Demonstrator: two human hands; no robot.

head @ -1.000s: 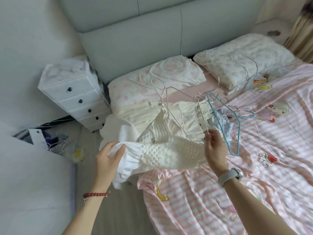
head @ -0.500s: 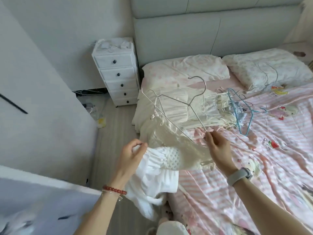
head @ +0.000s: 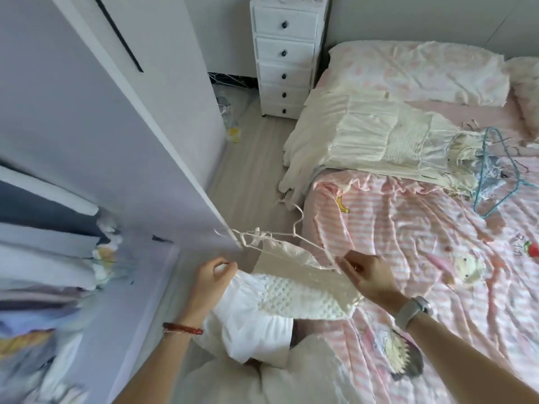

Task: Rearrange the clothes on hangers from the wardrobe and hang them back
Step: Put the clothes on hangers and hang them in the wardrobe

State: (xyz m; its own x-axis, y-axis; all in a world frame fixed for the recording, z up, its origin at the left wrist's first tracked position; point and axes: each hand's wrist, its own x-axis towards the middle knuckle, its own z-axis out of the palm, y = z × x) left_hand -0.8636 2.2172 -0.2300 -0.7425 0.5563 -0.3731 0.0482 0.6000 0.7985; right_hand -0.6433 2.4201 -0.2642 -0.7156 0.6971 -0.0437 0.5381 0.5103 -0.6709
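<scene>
A white smocked dress (head: 294,290) hangs on a white wire hanger (head: 280,234) between my hands, beside the bed. My left hand (head: 211,275) grips the dress's left edge. My right hand (head: 369,275) pinches the hanger's right end together with the dress's strap. The hanger's hook points up toward the floor gap. The wardrobe (head: 58,258) stands at the left, its door (head: 122,135) open, with blurred hanging clothes (head: 43,287) inside. A cream ruffled garment (head: 364,135) lies across the bed's edge.
Blue wire hangers (head: 495,173) lie tangled on the pink striped bedspread (head: 423,243). A white drawer unit (head: 287,53) stands by the wall, beyond a narrow strip of wooden floor (head: 250,170). Pillows (head: 417,71) lie at the bed's head.
The view has swung left from the bed toward the wardrobe. Both hands have carried the dress and hanger off the bed to the space by the wardrobe door.
</scene>
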